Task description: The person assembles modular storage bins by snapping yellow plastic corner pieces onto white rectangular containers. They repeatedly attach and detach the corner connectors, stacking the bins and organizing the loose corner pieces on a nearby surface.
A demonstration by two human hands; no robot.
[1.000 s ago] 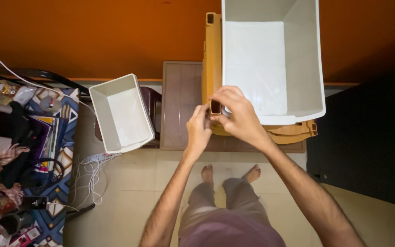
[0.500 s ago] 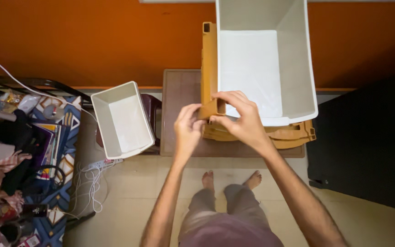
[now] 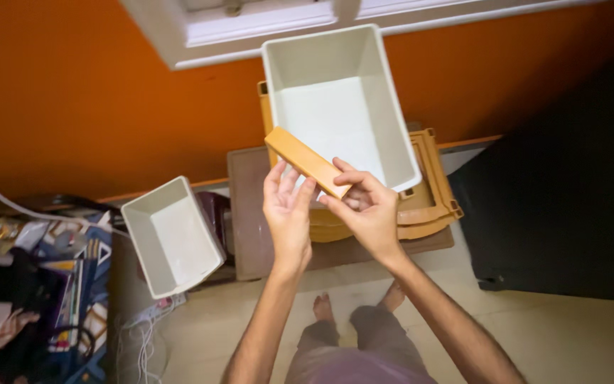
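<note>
orange wall behind; both hands, left hand (image 3: 287, 206) and right hand (image 3: 367, 208), fingers clamped on tan plastic bar (image 3: 307, 161) over white bin (image 3: 392, 128).

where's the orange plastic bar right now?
Head view, centre: the orange plastic bar is held slanted between the left hand and right hand, in front of the large white bin near the orange wall.

No pkgs, labels, signs or screens clearly visible in view.
</note>
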